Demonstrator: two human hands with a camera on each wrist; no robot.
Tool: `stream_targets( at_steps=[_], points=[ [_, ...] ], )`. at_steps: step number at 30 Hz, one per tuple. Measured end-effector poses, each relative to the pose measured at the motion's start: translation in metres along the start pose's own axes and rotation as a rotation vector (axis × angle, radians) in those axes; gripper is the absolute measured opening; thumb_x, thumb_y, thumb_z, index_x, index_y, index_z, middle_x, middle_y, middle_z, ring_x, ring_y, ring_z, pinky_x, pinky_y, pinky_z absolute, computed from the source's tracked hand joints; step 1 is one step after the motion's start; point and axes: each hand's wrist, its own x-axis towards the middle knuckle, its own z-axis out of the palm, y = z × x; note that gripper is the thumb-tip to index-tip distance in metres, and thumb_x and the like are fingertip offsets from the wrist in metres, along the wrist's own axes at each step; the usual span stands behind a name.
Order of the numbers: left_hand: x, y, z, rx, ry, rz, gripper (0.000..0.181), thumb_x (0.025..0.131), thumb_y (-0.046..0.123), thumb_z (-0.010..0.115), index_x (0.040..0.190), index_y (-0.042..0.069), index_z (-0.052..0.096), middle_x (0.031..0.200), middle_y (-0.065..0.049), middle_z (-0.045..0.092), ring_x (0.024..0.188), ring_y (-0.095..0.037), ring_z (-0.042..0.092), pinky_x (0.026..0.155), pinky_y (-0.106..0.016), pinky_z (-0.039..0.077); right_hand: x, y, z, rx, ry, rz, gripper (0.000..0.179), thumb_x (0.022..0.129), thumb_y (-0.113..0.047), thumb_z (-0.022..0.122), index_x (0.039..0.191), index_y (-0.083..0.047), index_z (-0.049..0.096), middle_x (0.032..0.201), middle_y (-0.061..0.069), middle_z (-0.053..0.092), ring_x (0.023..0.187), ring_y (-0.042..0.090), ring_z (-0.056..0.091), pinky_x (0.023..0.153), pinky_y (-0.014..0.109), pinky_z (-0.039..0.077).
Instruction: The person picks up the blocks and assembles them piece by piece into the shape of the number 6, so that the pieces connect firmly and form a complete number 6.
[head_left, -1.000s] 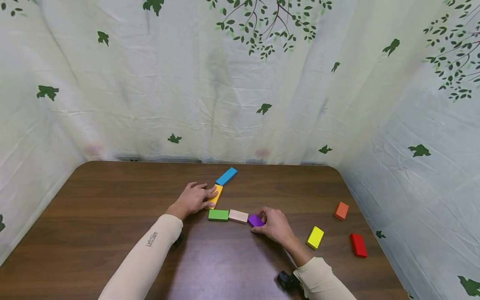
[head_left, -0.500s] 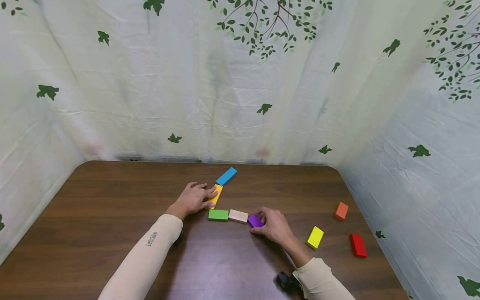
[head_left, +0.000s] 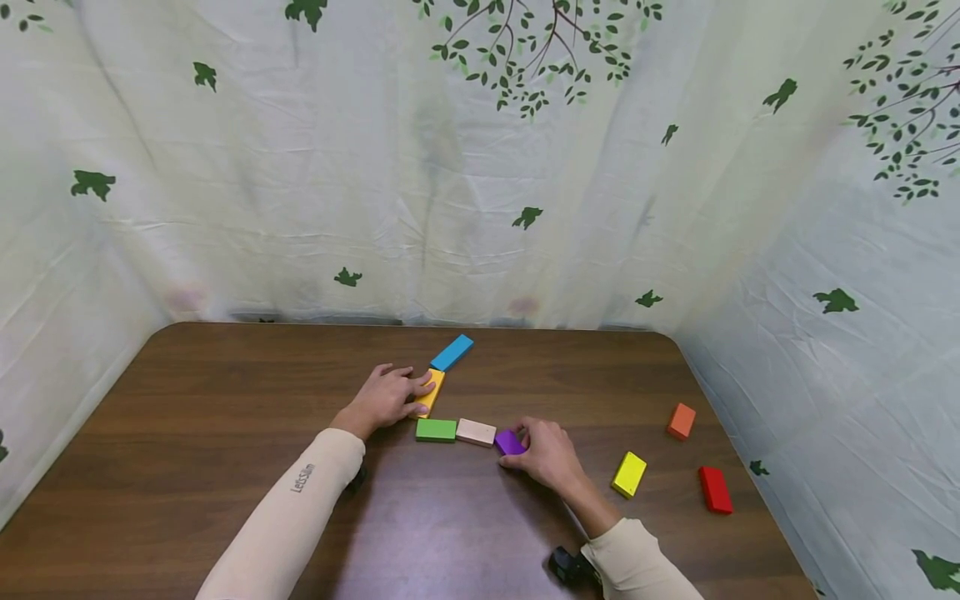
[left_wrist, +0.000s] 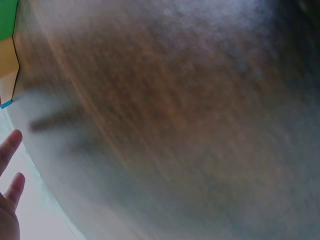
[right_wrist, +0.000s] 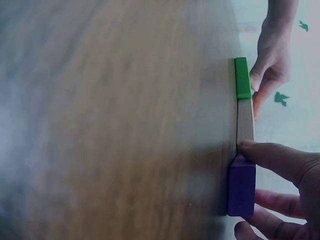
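Observation:
In the head view, my left hand [head_left: 384, 398] rests index finger and thumb on an orange-yellow wooden block [head_left: 433, 385], its other fingers spread. My right hand [head_left: 549, 450] pinches a purple block [head_left: 510, 443] between thumb and fingers. Left of the purple block lie a pale pink block [head_left: 476, 432] and a green block [head_left: 436, 430], forming a row with it. A blue block [head_left: 452, 352] slants away from the far end of the orange-yellow one. The right wrist view shows the thumb at the joint between the purple block [right_wrist: 242, 189] and the pale pink one.
To the right on the brown wooden table [head_left: 225, 500] lie a yellow block [head_left: 629, 475], an orange block [head_left: 681, 422] and a red block [head_left: 716, 490]. A white leaf-print curtain [head_left: 435, 208] hangs behind the table and along its sides.
My right wrist has shifted slightly to the left, its fingers still on the purple block. The left hand and the other blocks stay where they were.

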Motion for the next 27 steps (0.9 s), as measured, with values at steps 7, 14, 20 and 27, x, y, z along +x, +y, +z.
stream_targets(
  at_steps=[7,14,20,27],
  points=[
    [-0.0002,0.0001,-0.0008,0.007,-0.002,0.0,0.054,0.089,0.039,0.065,0.136,0.014,0.055,0.144,-0.006,0.048,0.131,-0.04,0.043,0.106,-0.06,0.025,-0.0005,-0.0016,0.0016,0.002,0.011,0.031,0.047,0.065,-0.034,0.089,0.098,-0.007,0.069,0.071,-0.005,0.056,0.063,0.01,0.051,0.057,0.026,0.042],
    [-0.0002,-0.0003,-0.0002,0.013,-0.011,-0.008,0.054,0.089,0.039,0.064,0.137,0.015,0.055,0.144,-0.005,0.048,0.132,-0.039,0.043,0.106,-0.06,0.025,-0.0021,-0.0032,0.0012,0.007,0.015,0.037,0.047,0.065,-0.034,0.089,0.098,-0.006,0.069,0.071,-0.004,0.056,0.063,0.011,0.051,0.057,0.027,0.042],
    [0.0008,-0.001,0.0007,0.021,-0.007,-0.004,0.054,0.089,0.04,0.063,0.137,0.016,0.055,0.144,-0.005,0.048,0.131,-0.039,0.044,0.106,-0.06,0.026,-0.0022,-0.004,0.0015,0.007,0.016,0.053,0.048,0.065,-0.035,0.088,0.098,-0.007,0.069,0.071,-0.004,0.057,0.063,0.011,0.051,0.057,0.027,0.042],
    [0.0004,-0.0009,0.0003,0.022,-0.01,-0.006,0.055,0.09,0.04,0.063,0.138,0.015,0.054,0.144,-0.005,0.048,0.131,-0.039,0.043,0.106,-0.06,0.026,-0.0037,-0.0045,-0.0002,0.011,0.02,0.048,0.049,0.066,-0.037,0.088,0.099,-0.007,0.068,0.071,-0.004,0.057,0.063,0.011,0.051,0.056,0.027,0.042]
  ],
)
